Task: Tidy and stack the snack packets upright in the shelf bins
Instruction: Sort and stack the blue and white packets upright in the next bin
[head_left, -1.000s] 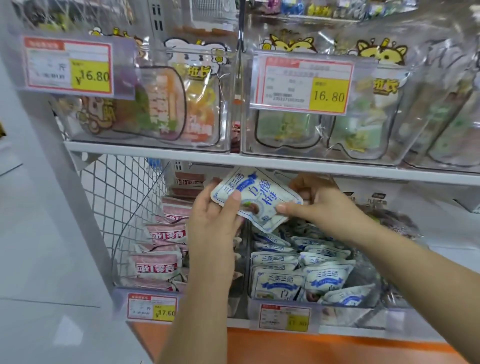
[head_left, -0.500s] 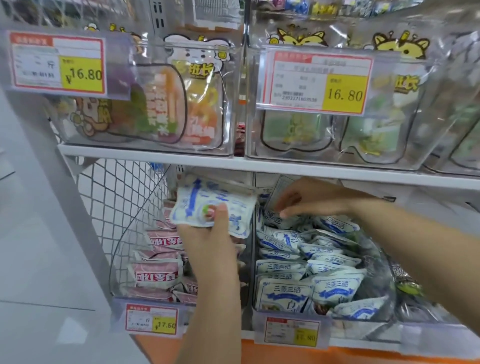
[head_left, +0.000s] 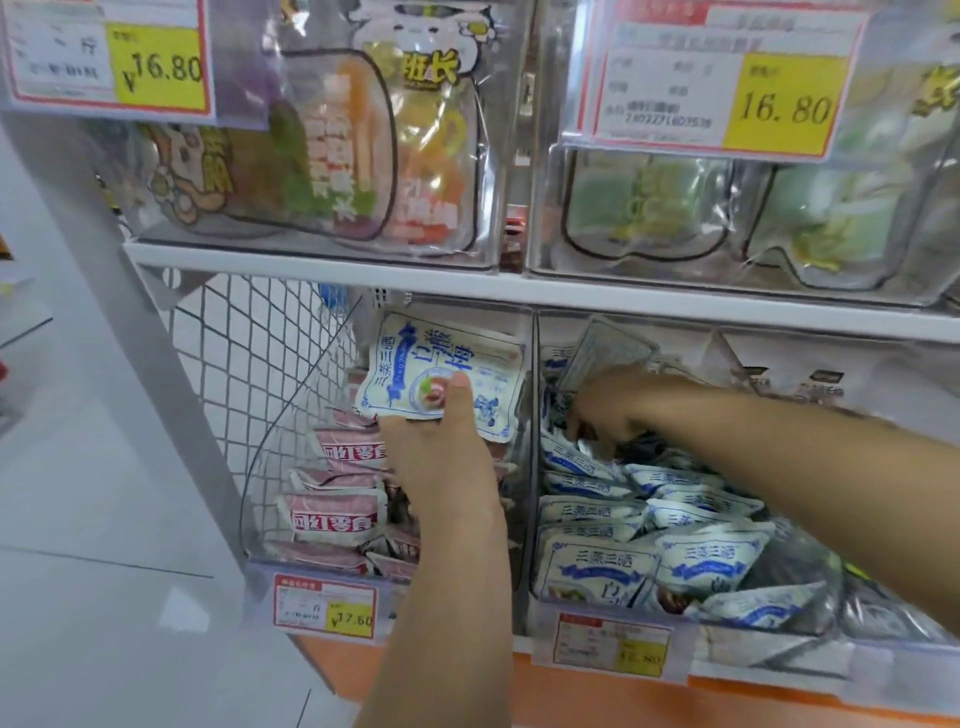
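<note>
My left hand holds a stack of white-and-blue snack packets, thumb pressed on the front one, above the left clear bin of pink packets. My right hand reaches deep into the back of the right clear bin, fingers curled among several white-and-blue packets. What the fingers hold is hidden. A tilted packet stands just above that hand.
The upper shelf hangs close over both bins and carries clear boxes of larger snack bags. A white wire mesh panel closes the left side. Price tags clip to the bin fronts. The orange shelf edge runs below.
The right hand let go of the packet and dug down into the back of the right bin. The left hand carried the packets left over the pink bin. The camera moved closer.
</note>
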